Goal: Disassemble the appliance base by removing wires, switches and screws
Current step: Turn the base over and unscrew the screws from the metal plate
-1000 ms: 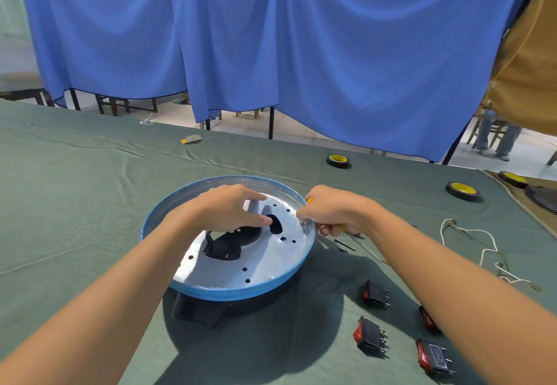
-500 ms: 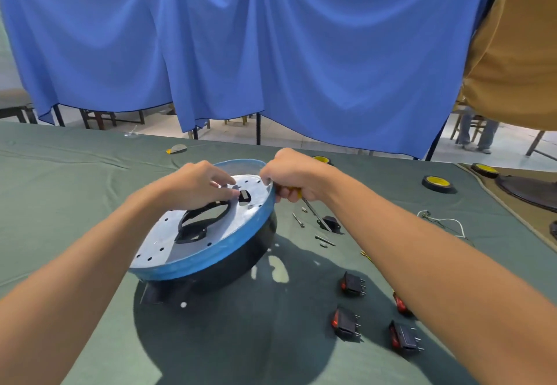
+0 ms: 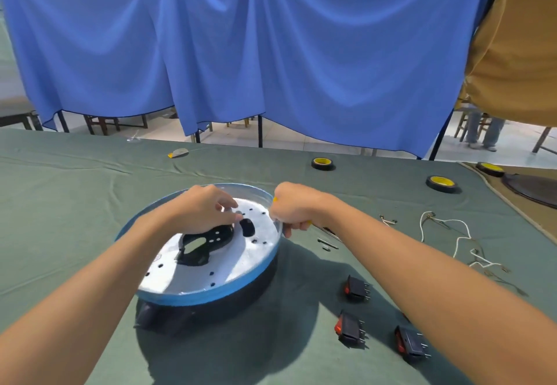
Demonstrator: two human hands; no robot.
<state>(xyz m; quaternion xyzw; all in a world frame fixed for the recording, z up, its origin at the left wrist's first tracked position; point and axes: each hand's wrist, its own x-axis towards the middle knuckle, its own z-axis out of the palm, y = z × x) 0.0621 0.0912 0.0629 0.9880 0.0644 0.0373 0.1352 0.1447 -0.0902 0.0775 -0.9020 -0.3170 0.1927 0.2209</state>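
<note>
Three switches (image 3: 357, 288) lie on the green surface (image 3: 90, 203) to the right of the appliance base (image 3: 241, 261), and a white wire (image 3: 446, 228) and some small screws (image 3: 327, 243) lie on that side too, so much seems done. The left hand (image 3: 205, 212) rests on the base's silver plate with bent fingers; I cannot tell if it pinches anything. The right hand (image 3: 294, 206) grips a yellow-handled screwdriver (image 3: 308, 222) at the base's right rim. Probably some screws are left.

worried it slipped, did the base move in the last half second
Yes. The appliance base was tipped, far rim level with the tape roll; now that rim lies well below it, nearer the green cloth.
</note>
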